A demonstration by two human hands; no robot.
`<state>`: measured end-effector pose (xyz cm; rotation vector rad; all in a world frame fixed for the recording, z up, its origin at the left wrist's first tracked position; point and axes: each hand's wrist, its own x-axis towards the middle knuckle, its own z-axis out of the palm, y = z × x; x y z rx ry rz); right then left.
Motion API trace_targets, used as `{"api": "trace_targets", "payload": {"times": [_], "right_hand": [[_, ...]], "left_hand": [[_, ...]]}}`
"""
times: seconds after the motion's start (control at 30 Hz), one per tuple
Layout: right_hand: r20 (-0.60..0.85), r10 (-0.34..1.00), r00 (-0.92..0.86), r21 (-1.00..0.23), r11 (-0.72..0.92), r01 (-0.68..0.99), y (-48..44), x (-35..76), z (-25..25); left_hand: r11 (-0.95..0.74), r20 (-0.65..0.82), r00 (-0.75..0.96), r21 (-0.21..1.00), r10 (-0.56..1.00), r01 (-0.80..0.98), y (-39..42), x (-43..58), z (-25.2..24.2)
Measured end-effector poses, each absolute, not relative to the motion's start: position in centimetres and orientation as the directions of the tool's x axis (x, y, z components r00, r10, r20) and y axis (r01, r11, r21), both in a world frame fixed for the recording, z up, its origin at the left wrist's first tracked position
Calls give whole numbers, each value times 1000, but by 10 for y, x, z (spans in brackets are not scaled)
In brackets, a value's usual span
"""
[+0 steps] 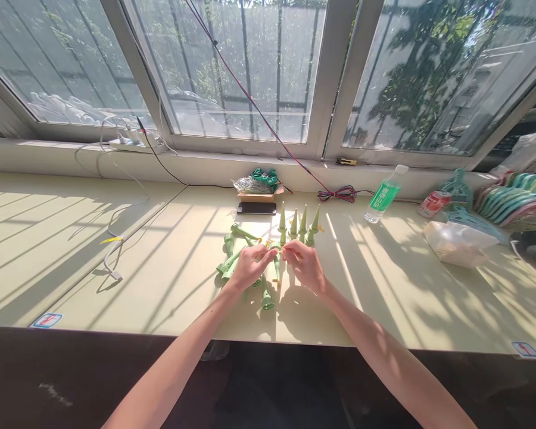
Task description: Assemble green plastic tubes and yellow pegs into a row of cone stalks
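Note:
In the middle of the table my left hand [250,266] and my right hand [304,263] come close together with fingertips pinched. Between them a slim green cone-shaped piece [276,269] points downward, its lower tip yellowish; its upper end is at my left fingertips. What my right fingertips pinch is too small to make out. Several similar green cones [302,223] stand upright just behind my right hand, one with an orange bit at its side. More green cones [267,296] lie loosely piled around and under my left hand, partly hidden by it.
Behind the cones are a dark phone [256,208] and a small box [261,197] with green and clear wrapping. A bottle [384,196], a plastic bag [458,243] and hangers [518,199] stand to the right. A white cable [113,262] lies left. Windows rise behind the table.

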<state>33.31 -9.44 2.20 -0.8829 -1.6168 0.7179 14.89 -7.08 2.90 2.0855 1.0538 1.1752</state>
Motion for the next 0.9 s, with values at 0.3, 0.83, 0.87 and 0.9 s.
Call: {"api": "trace_targets", "payload": {"times": [0.3, 0.83, 0.87, 0.9], "right_hand": [[423, 904, -66, -903, 427, 54, -94, 330, 21], [448, 894, -20, -893, 449, 34, -91, 331, 16], [460, 887, -25, -886, 461, 53, -91, 332, 16], [472, 881, -35, -878, 473, 72, -92, 332, 17]], "left_hand": [[-700, 613, 339, 612, 714, 367, -72, 150, 28], [-620, 585, 221, 679, 780, 393, -75, 155, 30], [-590, 559, 201, 711, 804, 382, -74, 154, 29], [-560, 529, 191, 741, 827, 370, -73, 154, 28]]}}
